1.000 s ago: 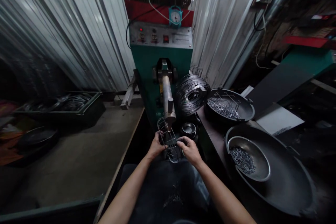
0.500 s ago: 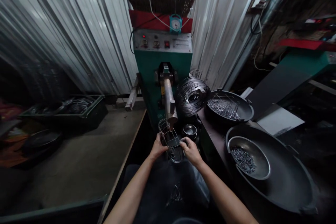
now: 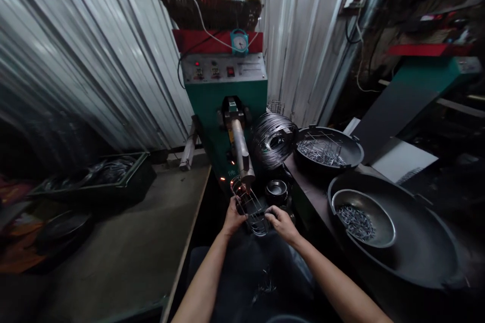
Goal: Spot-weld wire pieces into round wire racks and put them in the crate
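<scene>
A small wire cage (image 3: 250, 206) is gripped from both sides: my left hand (image 3: 233, 216) closes on its left side, my right hand (image 3: 281, 221) on its right side. The cage's upper end sits under the tip of the metal arm (image 3: 241, 151) that sticks out of the green machine (image 3: 225, 96). Small orange sparks show around that contact point. A coil of wire (image 3: 273, 139) stands just right of the arm.
Right of me, a large black pan (image 3: 417, 252) holds a metal bowl of short wire pieces (image 3: 356, 222). A further pan (image 3: 329, 150) holds longer wire rods. A small steel cup (image 3: 276, 190) sits by the machine. A green crate (image 3: 113, 176) stands at left on the floor.
The view shifted slightly, and the cage has tilted and moved up against the arm's tip. Sparks appear there now. Both hands keep their grip.
</scene>
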Demonstrator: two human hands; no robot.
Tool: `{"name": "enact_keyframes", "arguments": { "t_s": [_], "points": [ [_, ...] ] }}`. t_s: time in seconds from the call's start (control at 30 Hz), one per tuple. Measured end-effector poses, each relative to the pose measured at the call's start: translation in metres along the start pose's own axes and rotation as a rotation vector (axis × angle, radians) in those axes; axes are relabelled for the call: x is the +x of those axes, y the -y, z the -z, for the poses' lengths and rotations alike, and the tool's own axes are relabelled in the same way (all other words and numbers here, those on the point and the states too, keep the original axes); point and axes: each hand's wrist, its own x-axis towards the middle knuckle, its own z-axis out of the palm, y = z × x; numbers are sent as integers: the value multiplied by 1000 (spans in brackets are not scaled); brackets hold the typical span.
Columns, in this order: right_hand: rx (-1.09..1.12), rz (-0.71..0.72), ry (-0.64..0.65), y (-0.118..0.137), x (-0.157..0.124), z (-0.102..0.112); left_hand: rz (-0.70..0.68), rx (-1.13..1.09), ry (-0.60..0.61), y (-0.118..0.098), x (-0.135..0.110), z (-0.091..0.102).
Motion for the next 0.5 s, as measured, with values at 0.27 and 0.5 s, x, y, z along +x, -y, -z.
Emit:
{"name": "enact_keyframes", "arguments": {
  "t_s": [0.27, 0.5],
  "points": [
    [170, -118, 151, 5, -25, 9, 195, -170, 36, -2, -27, 7],
    [229, -113, 133, 26, 2, 7, 423, -438, 5, -14, -29, -1]
  ]
}}
